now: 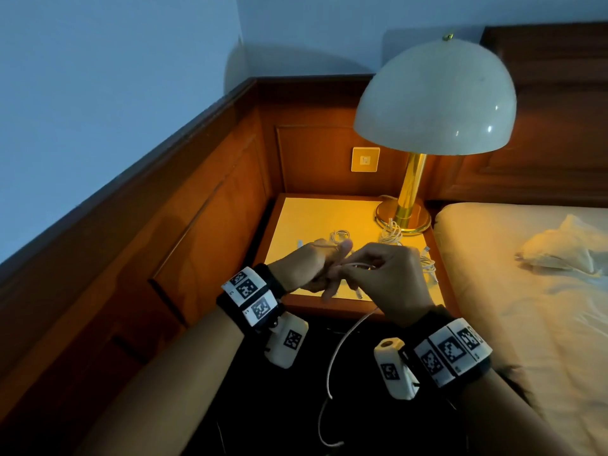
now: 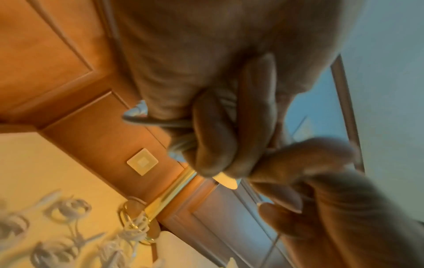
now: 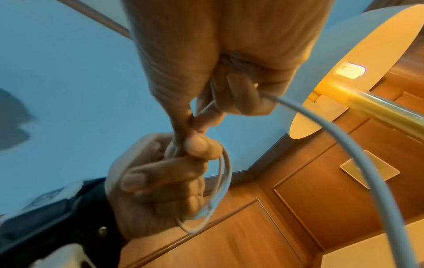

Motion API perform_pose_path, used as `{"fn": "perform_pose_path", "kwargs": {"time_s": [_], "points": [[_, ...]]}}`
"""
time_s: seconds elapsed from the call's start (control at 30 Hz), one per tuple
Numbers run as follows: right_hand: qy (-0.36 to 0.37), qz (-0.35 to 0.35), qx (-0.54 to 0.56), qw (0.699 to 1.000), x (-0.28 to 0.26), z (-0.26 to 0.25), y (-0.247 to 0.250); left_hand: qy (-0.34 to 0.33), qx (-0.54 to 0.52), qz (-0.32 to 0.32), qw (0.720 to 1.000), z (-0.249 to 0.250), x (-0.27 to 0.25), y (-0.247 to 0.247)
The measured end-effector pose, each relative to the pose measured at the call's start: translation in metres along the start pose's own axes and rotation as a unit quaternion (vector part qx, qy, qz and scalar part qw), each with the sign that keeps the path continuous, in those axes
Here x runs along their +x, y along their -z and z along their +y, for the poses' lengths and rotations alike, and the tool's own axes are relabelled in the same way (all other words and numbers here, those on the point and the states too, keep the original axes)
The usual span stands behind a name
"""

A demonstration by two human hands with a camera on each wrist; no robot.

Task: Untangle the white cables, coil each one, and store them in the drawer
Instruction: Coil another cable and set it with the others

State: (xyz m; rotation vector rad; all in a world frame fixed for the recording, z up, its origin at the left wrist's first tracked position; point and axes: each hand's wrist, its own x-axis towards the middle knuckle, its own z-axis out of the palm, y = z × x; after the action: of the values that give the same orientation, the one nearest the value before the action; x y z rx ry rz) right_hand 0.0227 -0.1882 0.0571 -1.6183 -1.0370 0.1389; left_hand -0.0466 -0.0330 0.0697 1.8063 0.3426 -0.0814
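White thin charging cable (image 1: 339,350) sits at lower centre of the head view, partly looped around the left hand (image 1: 306,268); its free length hangs downward from the right hand (image 1: 385,278), which pinches it just beside the left; judging by this, the right hand feeds the next loop.

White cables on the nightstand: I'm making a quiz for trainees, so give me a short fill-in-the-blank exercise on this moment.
1. The left hand holds loops of a white cable while the ____ hand pinches the same cable.
2. The cable's loose end hangs down toward the ____.
3. Other cable bundles lie on the nightstand by the base of the ____.

Missing words: right; floor; lamp
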Motion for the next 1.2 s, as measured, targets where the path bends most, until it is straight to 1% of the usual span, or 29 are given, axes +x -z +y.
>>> {"fn": "perform_pose_path", "kwargs": {"time_s": [0.03, 0.1, 0.13, 0.17, 0.2, 0.27, 0.33, 0.4, 0.43, 0.5, 0.53, 0.57, 0.63, 0.67, 0.7, 0.73, 0.77, 0.8, 0.87, 0.93, 0.97, 1.03, 1.1, 1.13, 1.17, 1.2], "points": [[0.007, 0.017, 0.011, 1.000, 0.001, -0.002, 0.001, 0.008, -0.026, -0.025, 0.999, 0.001, -0.001, 0.001], [0.013, 0.052, 0.019, 0.998, 0.003, 0.000, 0.001, -0.018, -0.091, -0.128, 0.987, 0.001, -0.005, 0.005], [-0.001, 0.075, 0.043, 0.996, 0.005, 0.004, 0.002, -0.032, -0.115, -0.178, 0.977, 0.000, -0.008, 0.008], [-0.018, 0.090, 0.077, 0.993, 0.007, 0.010, 0.003, -0.043, -0.132, -0.214, 0.967, -0.003, -0.009, 0.012], [-0.025, 0.093, 0.106, 0.990, 0.009, 0.014, 0.005, -0.050, -0.150, -0.234, 0.959, -0.004, -0.011, 0.013], [-0.036, 0.076, 0.148, 0.985, 0.011, 0.022, 0.004, -0.064, -0.210, -0.225, 0.949, -0.006, -0.015, 0.008], [-0.067, 0.067, 0.159, 0.983, 0.009, 0.029, -0.005, -0.097, -0.293, -0.185, 0.933, -0.009, -0.016, -0.002], [-0.116, 0.055, 0.135, 0.982, 0.002, 0.032, -0.018, -0.132, -0.360, -0.132, 0.914, -0.010, -0.013, -0.009], [-0.135, 0.037, 0.110, 0.984, -0.003, 0.034, -0.024, -0.145, -0.383, -0.101, 0.907, -0.009, -0.011, -0.011], [-0.124, -0.022, 0.026, 0.992, -0.014, 0.034, -0.031, -0.153, -0.390, -0.029, 0.908, -0.007, -0.007, -0.011], [-0.111, -0.052, -0.013, 0.992, -0.018, 0.033, -0.032, -0.157, -0.359, 0.005, 0.920, -0.008, -0.005, -0.008], [-0.102, -0.070, -0.035, 0.992, -0.021, 0.031, -0.032, -0.162, -0.306, 0.039, 0.937, -0.012, 0.000, -0.005], [-0.080, -0.074, -0.071, 0.991, -0.022, 0.030, -0.028, -0.153, -0.125, 0.106, 0.975, -0.020, 0.007, 0.001], [-0.063, -0.072, -0.088, 0.992, -0.020, 0.030, -0.025, -0.137, -0.030, 0.113, 0.984, -0.024, 0.009, 0.002], [-0.045, -0.070, -0.102, 0.991, -0.018, 0.029, -0.022, -0.119, 0.054, 0.109, 0.985, -0.028, 0.010, 0.002], [-0.033, -0.062, -0.105, 0.992, -0.015, 0.028, -0.018, -0.089, 0.100, 0.097, 0.986, -0.029, 0.008, 0.001], [-0.034, -0.045, -0.097, 0.994, -0.012, 0.027, -0.014, -0.069, 0.117, 0.081, 0.987, -0.027, 0.004, 0.000], [-0.038, -0.021, -0.080, 0.996, -0.009, 0.025, -0.010, -0.057, 0.109, 0.055, 0.991, -0.024, -0.002, -0.001], [-0.043, 0.032, -0.024, 0.998, -0.004, 0.018, -0.001, -0.032, 0.048, -0.012, 0.998, -0.014, -0.011, 0.001], [-0.039, 0.063, 0.043, 0.996, 0.000, 0.013, 0.001, -0.020, -0.039, -0.092, 0.995, -0.013, -0.013, 0.003], [-0.034, 0.069, 0.071, 0.995, 0.001, 0.013, 0.000, -0.019, -0.100, -0.128, 0.987, -0.014, -0.013, 0.004], [-0.034, 0.086, 0.141, 0.986, 0.003, 0.016, -0.007, -0.037, -0.242, -0.174, 0.954, -0.017, -0.013, 0.003], [-0.062, 0.105, 0.198, 0.973, 0.004, 0.021, -0.016, -0.086, -0.346, -0.178, 0.917, -0.021, -0.013, -0.004], [-0.078, 0.108, 0.203, 0.970, 0.004, 0.023, -0.020, -0.112, -0.391, -0.167, 0.898, -0.021, -0.013, -0.008], [-0.092, 0.104, 0.195, 0.971, 0.004, 0.025, -0.024, -0.132, -0.432, -0.148, 0.880, -0.021, -0.012, -0.013], [-0.107, 0.097, 0.183, 0.973, 0.004, 0.027, -0.027, -0.146, -0.459, -0.117, 0.869, -0.019, -0.011, -0.018]]}}
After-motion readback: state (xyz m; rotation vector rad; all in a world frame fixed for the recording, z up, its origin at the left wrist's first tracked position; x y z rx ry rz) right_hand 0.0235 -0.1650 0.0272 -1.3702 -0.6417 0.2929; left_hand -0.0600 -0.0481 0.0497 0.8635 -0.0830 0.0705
